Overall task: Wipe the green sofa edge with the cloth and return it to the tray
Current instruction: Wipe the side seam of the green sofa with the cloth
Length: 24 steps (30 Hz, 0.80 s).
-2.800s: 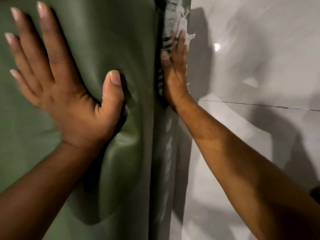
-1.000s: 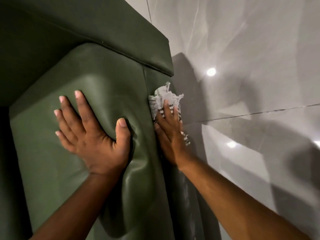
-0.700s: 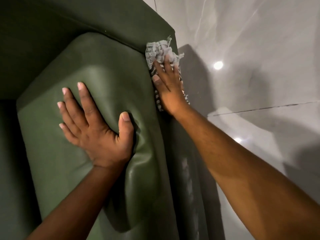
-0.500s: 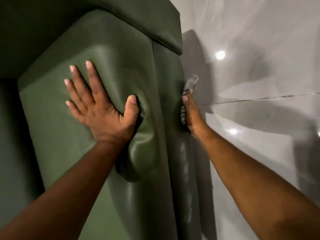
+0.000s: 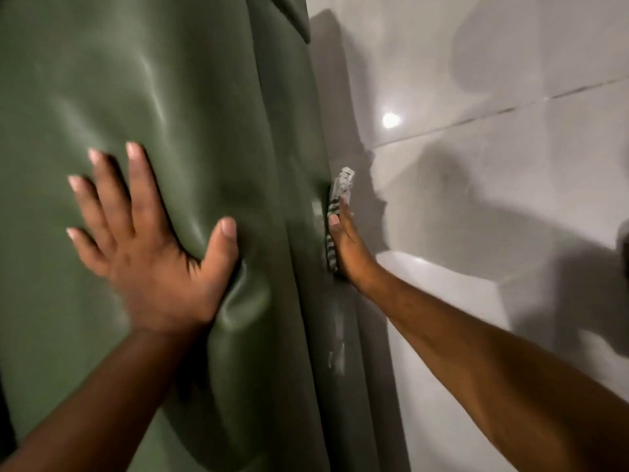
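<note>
Green sofa edge (image 5: 306,158) | right hand (image 5: 348,248) presses cloth (image 5: 341,187) | left hand (image 5: 149,253) flat

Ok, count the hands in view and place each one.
2. The left hand presses flat on the green sofa; the right hand presses the striped cloth against the sofa's outer edge.

The left grip (image 5: 153,253) is a bare hand, broad across the back, with pale, rounded nails (image 5: 224,227) and faint creases at the knuckles. The right grip (image 5: 347,247) shows only its narrow edge and one pale thumbnail (image 5: 334,219). The left forearm (image 5: 102,396) and right forearm (image 5: 476,362) are bare, smooth and slightly blurred.
</note>
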### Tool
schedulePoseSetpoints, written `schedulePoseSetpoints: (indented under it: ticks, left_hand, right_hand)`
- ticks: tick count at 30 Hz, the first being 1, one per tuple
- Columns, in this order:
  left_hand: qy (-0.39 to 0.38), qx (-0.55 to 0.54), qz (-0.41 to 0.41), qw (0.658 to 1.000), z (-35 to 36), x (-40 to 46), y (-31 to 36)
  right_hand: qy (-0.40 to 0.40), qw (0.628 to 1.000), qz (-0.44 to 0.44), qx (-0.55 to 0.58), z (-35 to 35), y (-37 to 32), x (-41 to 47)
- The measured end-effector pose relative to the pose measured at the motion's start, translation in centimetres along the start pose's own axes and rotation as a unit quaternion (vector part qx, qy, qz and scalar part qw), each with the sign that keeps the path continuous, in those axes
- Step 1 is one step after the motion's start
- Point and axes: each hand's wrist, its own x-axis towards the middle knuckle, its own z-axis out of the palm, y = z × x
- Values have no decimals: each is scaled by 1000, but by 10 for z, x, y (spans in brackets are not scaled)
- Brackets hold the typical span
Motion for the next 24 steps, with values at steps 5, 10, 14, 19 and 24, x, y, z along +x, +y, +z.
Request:
schedulePoseSetpoints:
  ticks: [5,10,14,19,24]
  left_hand:
    - [16,-37,53,998,16,-1,-16]
    - [69,-62,63,994,29,-4,-24]
    - [50,-66,60,995,33,4,-28]
    - [57,-54,58,995,23,-5,-14]
    - [83,1,14,996,20,-11,0]
  right_hand:
    - [43,999,3,-14,21,36,-63]
    - [31,981,-174,-78,41,18,-69]
    - [43,951,-262,-160,42,-19,-4]
    - [54,979,-184,-73,23,-19,37]
    - [60,997,-35,-20,15,36,-8]
